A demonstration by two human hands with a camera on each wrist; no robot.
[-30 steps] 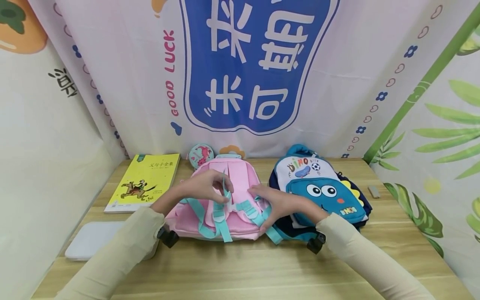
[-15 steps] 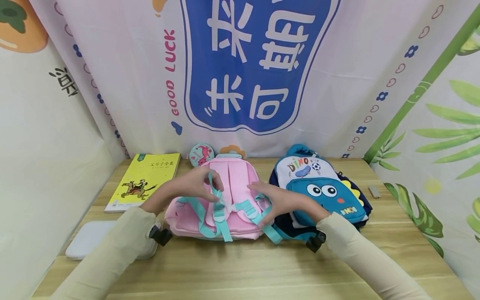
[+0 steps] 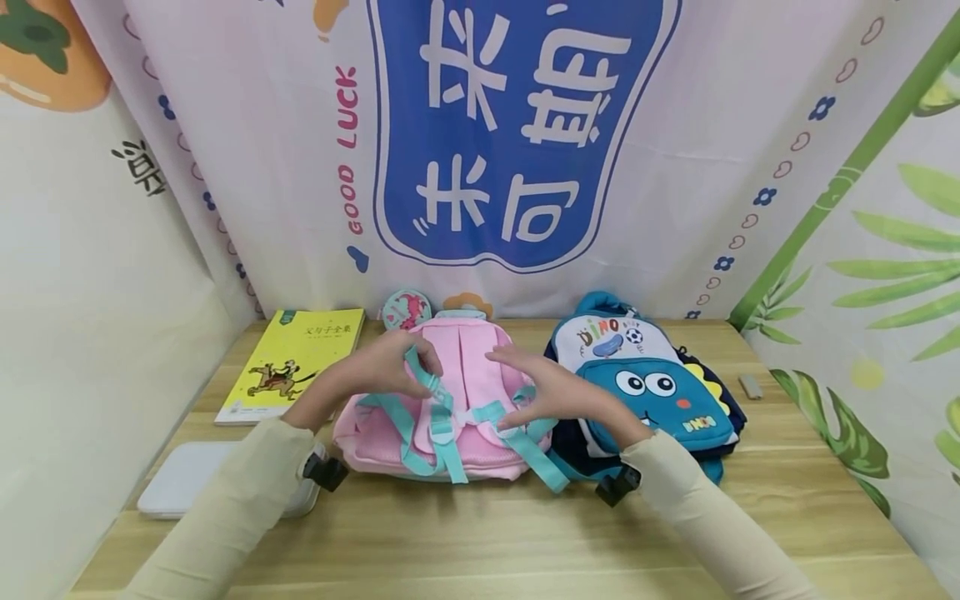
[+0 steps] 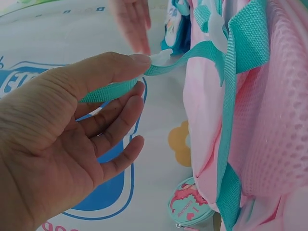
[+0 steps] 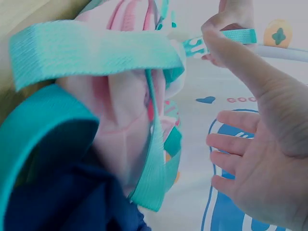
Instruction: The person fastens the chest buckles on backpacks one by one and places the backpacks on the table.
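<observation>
A pink backpack (image 3: 472, 342) lies on the table with its back panel and teal straps (image 3: 446, 458) facing up. My left hand (image 3: 390, 362) pinches one teal strap between thumb and forefinger. In the left wrist view this strap (image 4: 180, 65) carries a pale buckle piece (image 4: 161, 57) right beside the thumb tip. On the pack's right side hovers my right hand (image 3: 551, 387), its fingers spread and fairly straight. The right wrist view shows that hand (image 5: 264, 149) holding nothing, with loose teal webbing (image 5: 101, 50) apart from it.
To the right sits a blue dinosaur backpack (image 3: 652, 392), close against the pink one. A yellow book (image 3: 296, 362) and a white case (image 3: 187, 475) lie left. A round teal pouch (image 3: 407, 310) stands behind the pink pack. A small grey object (image 3: 750, 386) lies far right.
My left hand has drawn the pinched strap slightly left and up. The right hand has shifted left and its thumb has come up, away from the strap's loose end. The backpacks stay put.
</observation>
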